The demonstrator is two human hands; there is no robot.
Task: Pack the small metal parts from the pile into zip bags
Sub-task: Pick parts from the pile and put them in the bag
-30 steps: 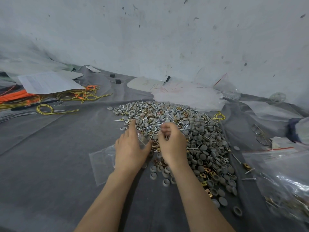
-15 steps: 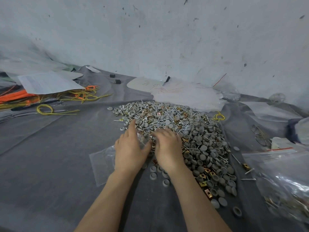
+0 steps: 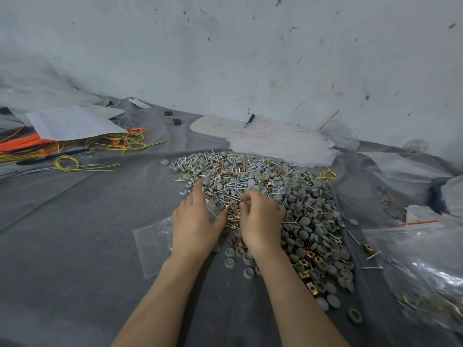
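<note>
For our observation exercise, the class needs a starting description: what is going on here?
A person is bagging hardware. The left hand lies flat on a clear zip bag at the near edge of the pile of screws, grey caps and brass clips. The right hand curls its fingers into the pile beside it; whether it holds any parts is hidden. To the right lie other bags with parts inside.

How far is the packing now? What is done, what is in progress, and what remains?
Done: bags at the right already hold parts. In hand: the left hand rests on a flat bag while the right hand pinches parts at the pile's near edge. Left: nearly the whole pile.
</note>
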